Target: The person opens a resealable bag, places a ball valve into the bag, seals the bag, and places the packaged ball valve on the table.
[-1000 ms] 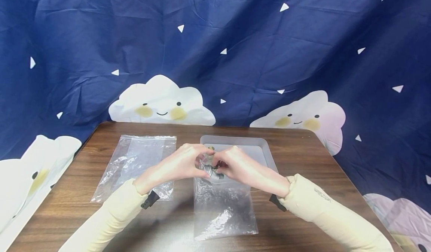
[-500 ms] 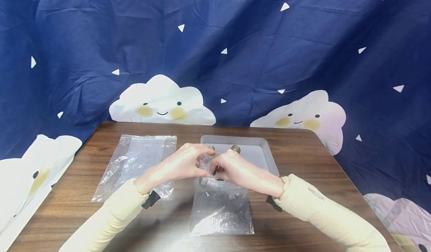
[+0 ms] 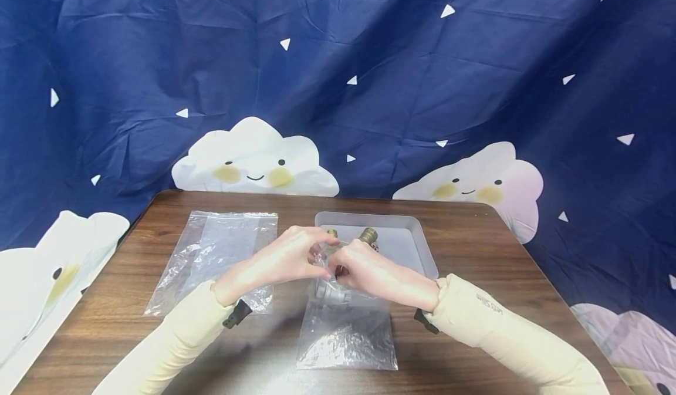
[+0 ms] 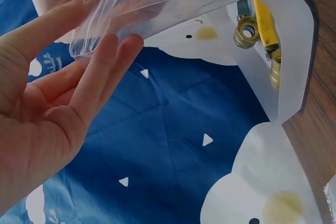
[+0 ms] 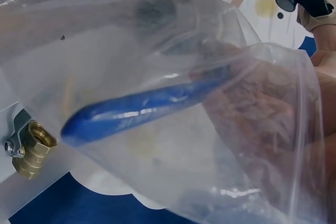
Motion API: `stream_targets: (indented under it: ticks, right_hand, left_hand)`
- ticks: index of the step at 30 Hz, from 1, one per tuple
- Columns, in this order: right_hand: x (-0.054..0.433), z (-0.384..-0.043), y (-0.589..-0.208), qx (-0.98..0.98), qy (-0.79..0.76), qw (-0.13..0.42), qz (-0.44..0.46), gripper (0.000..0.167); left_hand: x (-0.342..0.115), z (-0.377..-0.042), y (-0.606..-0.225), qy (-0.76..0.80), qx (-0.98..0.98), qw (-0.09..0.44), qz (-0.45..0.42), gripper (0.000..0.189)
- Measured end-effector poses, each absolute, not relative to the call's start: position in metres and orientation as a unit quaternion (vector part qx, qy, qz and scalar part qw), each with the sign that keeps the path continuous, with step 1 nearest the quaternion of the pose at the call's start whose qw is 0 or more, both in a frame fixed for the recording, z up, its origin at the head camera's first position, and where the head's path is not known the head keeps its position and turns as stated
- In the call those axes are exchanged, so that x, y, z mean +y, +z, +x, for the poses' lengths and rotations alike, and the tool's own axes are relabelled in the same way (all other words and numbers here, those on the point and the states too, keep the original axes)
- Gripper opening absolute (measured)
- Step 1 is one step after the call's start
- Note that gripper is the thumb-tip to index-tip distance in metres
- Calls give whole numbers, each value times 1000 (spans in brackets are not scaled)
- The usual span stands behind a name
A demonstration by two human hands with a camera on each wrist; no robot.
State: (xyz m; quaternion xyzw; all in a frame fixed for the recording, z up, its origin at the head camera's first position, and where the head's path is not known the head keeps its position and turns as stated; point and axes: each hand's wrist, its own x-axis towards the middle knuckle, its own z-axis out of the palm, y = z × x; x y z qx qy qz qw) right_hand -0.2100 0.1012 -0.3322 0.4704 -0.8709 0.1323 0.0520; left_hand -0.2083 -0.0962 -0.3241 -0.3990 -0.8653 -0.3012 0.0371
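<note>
A person works two-handed over a dark wooden table (image 3: 465, 236), filling a clear zip bag (image 3: 348, 333) near the middle. The left hand (image 3: 289, 255) holds the bag's mouth by its zip edge, between thumb and fingers. The right hand (image 3: 367, 269) is curled at the mouth, its fingers close against one end of a blue handle (image 5: 136, 111) inside the bag — cloudy plastic hides whether they grip it. A grey fitting (image 3: 331, 292) shows blurrily in the bag. Just beyond it, a pale grey tray (image 3: 404, 248) holds brass valves (image 3: 369, 236), one with a yellow lever (image 4: 265, 22). Another clear bag (image 3: 211, 260) lies flat at left. To do this well, I would spread the mouth wide, guide the handle in lengthwise and ease the weight down, so that metal edges neither snag the zip nor pierce the film. Lettering (image 3: 490, 304) on the right sleeve — upside down — appears to read "Let's Slim"; white script on the blue backdrop (image 3: 369, 37), at the far right corner, is cut off and unreadable.
</note>
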Motion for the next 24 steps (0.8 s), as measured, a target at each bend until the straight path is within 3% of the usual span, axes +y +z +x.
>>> stream_targets:
  ticks: [24]
  right_hand:
    - [96,-209,-348,-856,129,59,497,25]
  left_hand:
    - [-99,-207,-336,-299,-867,36,-397,46]
